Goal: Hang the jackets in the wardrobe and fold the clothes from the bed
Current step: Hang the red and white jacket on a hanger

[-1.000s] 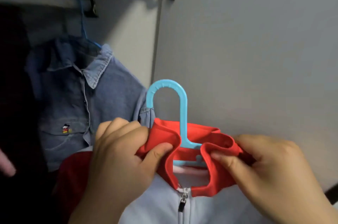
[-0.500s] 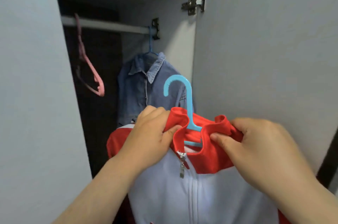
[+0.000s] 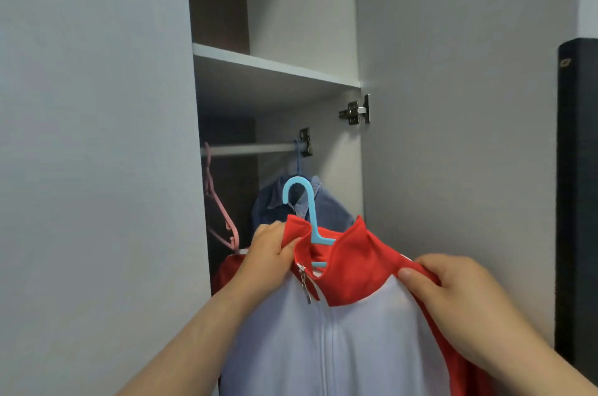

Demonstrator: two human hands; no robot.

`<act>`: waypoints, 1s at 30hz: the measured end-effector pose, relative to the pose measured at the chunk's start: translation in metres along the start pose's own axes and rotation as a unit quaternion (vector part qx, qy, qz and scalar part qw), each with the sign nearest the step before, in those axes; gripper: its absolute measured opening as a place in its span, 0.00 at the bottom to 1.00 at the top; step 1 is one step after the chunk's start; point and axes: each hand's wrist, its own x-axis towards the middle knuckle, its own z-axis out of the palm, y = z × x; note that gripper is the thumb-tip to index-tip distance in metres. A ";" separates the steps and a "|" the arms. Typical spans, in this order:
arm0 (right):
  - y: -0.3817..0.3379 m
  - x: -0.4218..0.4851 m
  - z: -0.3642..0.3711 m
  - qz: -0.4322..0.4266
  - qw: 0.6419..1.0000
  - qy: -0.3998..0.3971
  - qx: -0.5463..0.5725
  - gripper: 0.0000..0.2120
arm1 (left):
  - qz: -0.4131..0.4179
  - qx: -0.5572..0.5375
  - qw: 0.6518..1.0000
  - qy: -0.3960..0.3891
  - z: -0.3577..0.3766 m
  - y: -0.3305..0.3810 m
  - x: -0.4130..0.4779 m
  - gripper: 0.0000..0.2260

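Observation:
A red and white zip jacket [image 3: 336, 340] hangs on a light blue hanger [image 3: 305, 204] in front of the open wardrobe. My left hand [image 3: 270, 255] grips the left side of the red collar. My right hand [image 3: 453, 292] pinches the jacket's right shoulder. The hanger's hook sticks up free, below the metal rail [image 3: 252, 148]. A denim jacket [image 3: 326, 213] hangs on the rail's right end, behind the red collar.
An empty pink hanger [image 3: 218, 211] dangles from the rail's left end. A white shelf [image 3: 275, 67] sits above the rail. The open door [image 3: 459, 104] stands right, with a hinge [image 3: 354, 111]. A dark tall object [image 3: 576, 201] is at the far right.
The view has pulled back from the wardrobe, so the shelf and rail now show. My right hand slid from the collar out to the jacket's right shoulder. My left hand keeps its grip.

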 end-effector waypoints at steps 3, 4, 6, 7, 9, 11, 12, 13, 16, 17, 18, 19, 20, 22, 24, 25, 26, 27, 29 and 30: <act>-0.004 0.008 0.000 0.017 0.999 0.051 -0.009 0.16 | 0.020 0.034 0.999 0.018 -0.007 0.011 0.016 0.08; -0.006 0.010 0.000 0.018 0.998 0.065 -0.021 0.16 | 0.028 0.052 0.998 0.024 -0.009 0.014 0.021 0.04; -0.009 0.015 0.005 0.022 0.995 0.081 -0.046 0.15 | 0.036 0.092 0.994 0.050 -0.015 0.019 0.031 0.05; -0.012 0.018 0.009 0.025 0.995 0.084 -0.054 0.15 | 0.036 0.106 0.991 0.070 -0.019 0.021 0.038 0.06; -0.015 0.026 0.018 0.031 0.995 0.086 -0.049 0.15 | 0.031 0.135 0.984 0.112 -0.029 0.026 0.055 0.04; -0.018 0.039 0.027 0.037 0.995 0.091 -0.031 0.16 | 0.004 0.169 0.974 0.150 -0.037 0.029 0.077 0.05; -0.019 0.045 0.032 0.042 0.994 0.094 -0.021 0.16 | -0.013 0.180 0.970 0.163 -0.040 0.028 0.088 0.06; -0.021 0.052 0.036 0.047 0.994 0.099 -0.010 0.17 | -0.030 0.187 0.966 0.178 -0.043 0.027 0.099 0.07; -0.024 0.078 0.048 0.048 0.990 0.130 0.029 0.18 | -0.065 0.266 0.935 0.226 -0.047 0.018 0.126 0.11; -0.024 0.088 0.051 0.045 0.988 0.141 0.042 0.18 | -0.072 0.311 0.919 0.233 -0.047 0.013 0.134 0.13; -0.024 0.098 0.055 0.043 0.987 0.148 0.054 0.18 | -0.084 0.349 0.904 0.233 -0.046 0.008 0.141 0.14; -0.024 0.108 0.058 0.043 0.985 0.154 0.068 0.19 | -0.097 0.376 0.893 0.226 -0.044 0.003 0.147 0.14; -0.024 0.118 0.061 0.044 0.983 0.161 0.080 0.19 | -0.111 0.393 0.887 0.217 -0.041 -0.002 0.154 0.14; -0.024 0.138 0.069 0.042 0.980 0.171 0.095 0.19 | -0.130 0.415 0.878 0.201 -0.032 -0.015 0.167 0.15; -0.023 0.155 0.080 0.039 0.977 0.181 0.104 0.19 | -0.120 0.441 0.866 0.201 -0.028 -0.028 0.181 0.16; -0.023 0.163 0.086 0.039 0.976 0.185 0.109 0.18 | -0.110 0.454 0.859 0.208 -0.029 -0.034 0.188 0.17; -0.022 0.171 0.093 0.038 0.975 0.187 0.114 0.18 | -0.103 0.464 0.853 0.214 -0.032 -0.041 0.196 0.18; -0.021 0.177 0.100 0.038 0.974 0.188 0.118 0.17 | -0.101 0.469 0.851 0.216 -0.037 -0.047 0.204 0.20; -0.019 0.190 0.111 0.039 0.973 0.186 0.129 0.17 | -0.108 0.472 0.849 0.211 -0.051 -0.063 0.220 0.23; -0.018 0.195 0.116 0.041 0.973 0.184 0.135 0.17 | -0.118 0.473 0.849 0.205 -0.058 -0.071 0.228 0.25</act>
